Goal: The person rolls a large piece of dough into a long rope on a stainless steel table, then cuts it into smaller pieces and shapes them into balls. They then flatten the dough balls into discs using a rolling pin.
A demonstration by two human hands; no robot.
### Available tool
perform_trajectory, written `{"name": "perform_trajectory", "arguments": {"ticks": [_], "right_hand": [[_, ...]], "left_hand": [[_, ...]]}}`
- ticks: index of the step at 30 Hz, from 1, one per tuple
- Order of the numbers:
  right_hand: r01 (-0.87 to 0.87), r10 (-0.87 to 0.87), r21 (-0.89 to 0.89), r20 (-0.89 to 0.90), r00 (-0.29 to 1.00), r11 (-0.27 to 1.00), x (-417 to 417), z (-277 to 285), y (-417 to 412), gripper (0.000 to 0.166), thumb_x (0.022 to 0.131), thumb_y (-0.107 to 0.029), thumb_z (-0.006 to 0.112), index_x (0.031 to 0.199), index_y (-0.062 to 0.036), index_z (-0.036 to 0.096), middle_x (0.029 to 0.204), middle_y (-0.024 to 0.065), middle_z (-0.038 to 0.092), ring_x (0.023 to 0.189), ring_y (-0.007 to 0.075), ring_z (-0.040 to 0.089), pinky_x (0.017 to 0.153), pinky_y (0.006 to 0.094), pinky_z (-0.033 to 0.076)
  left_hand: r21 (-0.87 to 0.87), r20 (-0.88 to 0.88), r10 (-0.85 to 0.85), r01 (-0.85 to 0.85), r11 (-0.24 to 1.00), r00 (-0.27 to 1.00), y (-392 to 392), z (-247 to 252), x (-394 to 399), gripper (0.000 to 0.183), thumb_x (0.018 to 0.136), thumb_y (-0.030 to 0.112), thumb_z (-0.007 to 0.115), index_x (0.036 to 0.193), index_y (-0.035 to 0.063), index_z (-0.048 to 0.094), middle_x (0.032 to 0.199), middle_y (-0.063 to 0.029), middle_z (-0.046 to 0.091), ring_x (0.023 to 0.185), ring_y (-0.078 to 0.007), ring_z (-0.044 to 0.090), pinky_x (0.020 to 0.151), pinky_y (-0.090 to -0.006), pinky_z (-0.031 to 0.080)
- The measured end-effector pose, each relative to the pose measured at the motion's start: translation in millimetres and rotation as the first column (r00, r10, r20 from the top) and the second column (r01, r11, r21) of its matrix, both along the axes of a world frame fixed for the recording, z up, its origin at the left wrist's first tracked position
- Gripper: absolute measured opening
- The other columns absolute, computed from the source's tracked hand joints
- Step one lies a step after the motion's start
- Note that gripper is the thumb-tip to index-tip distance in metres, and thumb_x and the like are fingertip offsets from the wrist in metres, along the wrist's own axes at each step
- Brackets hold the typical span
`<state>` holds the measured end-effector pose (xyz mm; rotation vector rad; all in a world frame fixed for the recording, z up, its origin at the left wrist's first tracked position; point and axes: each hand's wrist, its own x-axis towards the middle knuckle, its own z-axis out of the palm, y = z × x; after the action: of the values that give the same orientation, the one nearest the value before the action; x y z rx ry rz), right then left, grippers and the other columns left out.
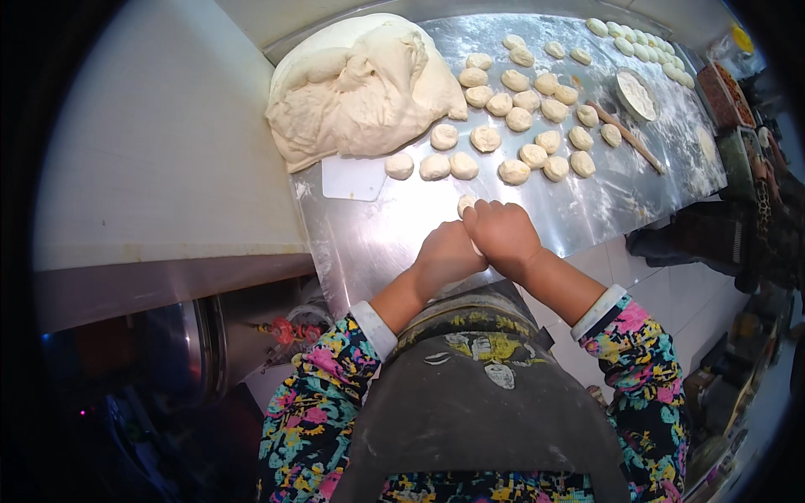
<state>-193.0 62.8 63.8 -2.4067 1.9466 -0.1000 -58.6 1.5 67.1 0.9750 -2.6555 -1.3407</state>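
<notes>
My left hand (pixel 449 253) and my right hand (pixel 505 237) are pressed together over the near part of a steel worktable, both closed around a piece of dough (pixel 466 204). One rounded end of it pokes out past my knuckles, and a pale sliver shows between my hands; my fingers hide the rest. Beyond them lie loose rounds of dough, the nearest being a pair (pixel 449 166) touching each other and another round (pixel 514 171) to their right. A large mass of dough (pixel 365 88) fills the table's far left corner.
A white plastic scraper (pixel 352 179) lies beside the large dough. At right are a wooden rolling pin (pixel 627 138), a bowl of flour (pixel 638 94) and rows of smooth dough pieces (pixel 641 47). A wall (pixel 157 138) borders the left; another person (pixel 764 207) stands at the right end.
</notes>
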Motion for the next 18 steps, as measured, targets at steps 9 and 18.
{"name": "perform_trajectory", "arguments": {"ticks": [9,18], "right_hand": [[0.101,-0.101,0.034,0.010,0.995,0.994,-11,-13,-28,0.008,0.075,-0.011,0.064,0.083,-0.0140,0.067,0.080,0.0068,0.066,0.083,0.0276,0.064,0.076,0.0420,0.047],[0.159,-0.525,0.505,0.763,0.377,0.849,-44,40,-41,0.043,0.079,-0.021,0.072,0.111,-0.0085,0.046,0.102,0.0117,0.054,0.099,0.0187,0.054,0.090,0.0310,0.044]], "left_hand": [[-0.050,0.060,0.152,-0.149,0.987,0.987,-4,-13,4,0.023,0.072,0.020,0.069,0.090,0.0050,0.071,0.081,-0.0212,0.070,0.079,-0.0403,0.068,0.073,-0.0462,0.053],[0.011,-0.130,-0.170,0.173,0.985,0.977,35,27,-1,0.040,0.069,0.026,0.074,0.105,0.0094,0.069,0.105,-0.0157,0.071,0.096,-0.0373,0.067,0.085,-0.0448,0.053]]}}
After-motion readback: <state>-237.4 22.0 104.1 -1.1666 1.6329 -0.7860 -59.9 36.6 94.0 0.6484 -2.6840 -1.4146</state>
